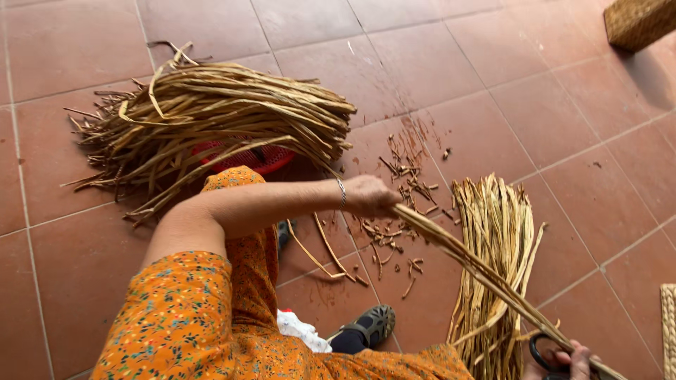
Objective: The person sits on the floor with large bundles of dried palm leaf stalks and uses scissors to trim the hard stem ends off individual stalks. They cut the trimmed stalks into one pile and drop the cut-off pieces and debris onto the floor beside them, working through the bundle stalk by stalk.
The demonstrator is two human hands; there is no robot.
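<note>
Head view shows your left hand (pixel 367 195) gripping one end of a light, dry, brittle reed strand (pixel 479 267) mid-frame, your right hand (pixel 572 360) holding black scissors (pixel 546 352) at lower right.

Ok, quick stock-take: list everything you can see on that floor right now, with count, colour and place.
Large bundle of dried stalks: one, tan-brown, upper left, on top of the red basket.
Red basket: one, red, mostly hidden under the large bundle.
Sorted pile of stalks: one, pale tan, right of centre on the floor.
Scrap trimmings: many, brown, scattered mid-floor.
Woven basket: one, brown, top right corner.
Woven mat edge: one, pale, right edge.
Floor tiles: reddish-brown.
White cloth: one, by the sandal.
Sandal: one, dark grey, bottom centre.
Held stalks: a few, tan, spanning both hands.
Scissors: one, black handles, in the right hand.
Left hand: grips the stalks.
Right hand: bottom edge.
</note>
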